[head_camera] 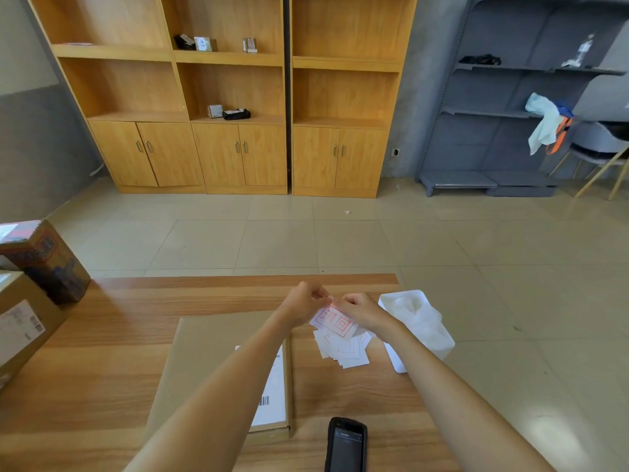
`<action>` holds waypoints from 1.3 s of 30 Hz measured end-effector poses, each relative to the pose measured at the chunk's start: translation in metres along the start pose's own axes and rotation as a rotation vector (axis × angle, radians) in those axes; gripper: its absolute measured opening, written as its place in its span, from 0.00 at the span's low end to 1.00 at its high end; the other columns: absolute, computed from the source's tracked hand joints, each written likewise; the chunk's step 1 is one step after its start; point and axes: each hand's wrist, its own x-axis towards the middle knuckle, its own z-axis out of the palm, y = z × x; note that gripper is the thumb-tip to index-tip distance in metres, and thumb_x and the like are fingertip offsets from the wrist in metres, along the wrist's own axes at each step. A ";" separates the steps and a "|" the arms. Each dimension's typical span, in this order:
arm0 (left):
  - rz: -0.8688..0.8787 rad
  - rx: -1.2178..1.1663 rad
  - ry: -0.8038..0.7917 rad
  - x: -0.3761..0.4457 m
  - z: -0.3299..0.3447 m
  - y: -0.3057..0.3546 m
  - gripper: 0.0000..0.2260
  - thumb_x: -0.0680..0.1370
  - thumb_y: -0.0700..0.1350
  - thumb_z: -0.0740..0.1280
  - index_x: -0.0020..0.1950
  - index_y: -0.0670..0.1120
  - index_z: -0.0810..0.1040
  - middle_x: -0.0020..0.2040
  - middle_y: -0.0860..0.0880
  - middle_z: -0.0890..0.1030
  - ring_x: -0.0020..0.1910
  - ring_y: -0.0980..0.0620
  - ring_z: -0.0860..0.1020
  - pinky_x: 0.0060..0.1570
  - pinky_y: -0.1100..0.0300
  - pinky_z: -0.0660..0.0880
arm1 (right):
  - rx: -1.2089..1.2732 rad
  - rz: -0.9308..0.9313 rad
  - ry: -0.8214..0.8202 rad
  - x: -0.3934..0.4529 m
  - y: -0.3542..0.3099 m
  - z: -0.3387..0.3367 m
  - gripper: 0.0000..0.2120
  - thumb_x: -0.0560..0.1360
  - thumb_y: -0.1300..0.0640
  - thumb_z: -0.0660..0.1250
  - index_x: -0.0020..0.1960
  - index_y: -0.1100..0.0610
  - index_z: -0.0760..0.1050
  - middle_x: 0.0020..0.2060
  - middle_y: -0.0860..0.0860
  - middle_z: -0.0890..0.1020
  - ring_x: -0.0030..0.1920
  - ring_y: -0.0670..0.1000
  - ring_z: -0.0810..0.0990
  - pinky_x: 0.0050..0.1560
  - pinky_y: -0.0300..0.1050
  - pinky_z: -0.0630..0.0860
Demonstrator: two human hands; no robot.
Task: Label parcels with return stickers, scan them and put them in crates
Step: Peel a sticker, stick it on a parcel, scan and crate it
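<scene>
A white sticker [335, 322] printed with a red frame and red characters is held above the far part of the wooden table [102, 369]; its upper corner is pinched between the fingertips of the left hand [304, 303], while the right hand [360, 310] grips it from the other side with fingers curled over its top edge; the two hands are nearly touching above it. Directly beneath, a loose heap of similar stickers [343, 349] is spread on the table; just to the right of the heap a white plastic bag [420, 321] lies at the table's edge and hangs partly over it. A flat brown parcel [218, 352] is laid in the middle of the table, beneath the left forearm; a white shipping label [272, 400] with a barcode is stuck along its right side. A black handheld scanner [346, 444] is laid near the front edge, screen up, to the right of the parcel. At the left end two cardboard boxes are seen; the nearer box [23, 328] carries a label, and a printed box [44, 260] stands behind it. Beyond the tiled floor, wooden cabinets [238, 97] and a grey metal shelf [503, 114] are set against the wall.
</scene>
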 end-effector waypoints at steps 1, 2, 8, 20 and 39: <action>-0.005 0.003 0.002 0.000 0.000 0.000 0.07 0.78 0.41 0.66 0.50 0.38 0.79 0.45 0.48 0.78 0.46 0.53 0.74 0.38 0.67 0.68 | 0.003 0.004 0.004 0.000 0.000 0.001 0.14 0.80 0.47 0.62 0.42 0.57 0.74 0.39 0.51 0.78 0.41 0.48 0.76 0.40 0.39 0.69; -0.011 0.008 0.006 0.000 0.001 0.000 0.07 0.78 0.41 0.66 0.51 0.37 0.79 0.46 0.48 0.78 0.46 0.52 0.74 0.40 0.65 0.69 | 0.002 0.009 0.012 0.001 -0.001 0.001 0.14 0.80 0.47 0.61 0.42 0.57 0.74 0.39 0.51 0.78 0.40 0.48 0.77 0.39 0.38 0.70; -0.022 0.055 0.016 0.000 -0.001 0.000 0.08 0.78 0.39 0.64 0.53 0.36 0.79 0.48 0.45 0.78 0.47 0.51 0.74 0.44 0.62 0.68 | 0.011 0.081 0.034 -0.001 -0.011 0.003 0.15 0.80 0.49 0.55 0.44 0.56 0.75 0.39 0.51 0.78 0.40 0.49 0.77 0.38 0.38 0.70; -0.039 0.056 0.022 0.001 -0.008 -0.005 0.08 0.79 0.40 0.62 0.53 0.38 0.78 0.51 0.44 0.80 0.46 0.51 0.75 0.44 0.61 0.71 | 0.169 0.075 -0.014 0.000 -0.009 0.003 0.16 0.79 0.60 0.53 0.50 0.55 0.80 0.40 0.51 0.81 0.41 0.49 0.79 0.37 0.38 0.72; -0.072 0.010 0.036 0.008 -0.010 0.003 0.04 0.80 0.41 0.62 0.47 0.42 0.74 0.49 0.44 0.79 0.49 0.45 0.77 0.50 0.49 0.77 | 0.389 0.120 0.060 0.010 0.003 0.002 0.11 0.75 0.57 0.47 0.35 0.55 0.60 0.26 0.53 0.74 0.27 0.49 0.66 0.28 0.40 0.57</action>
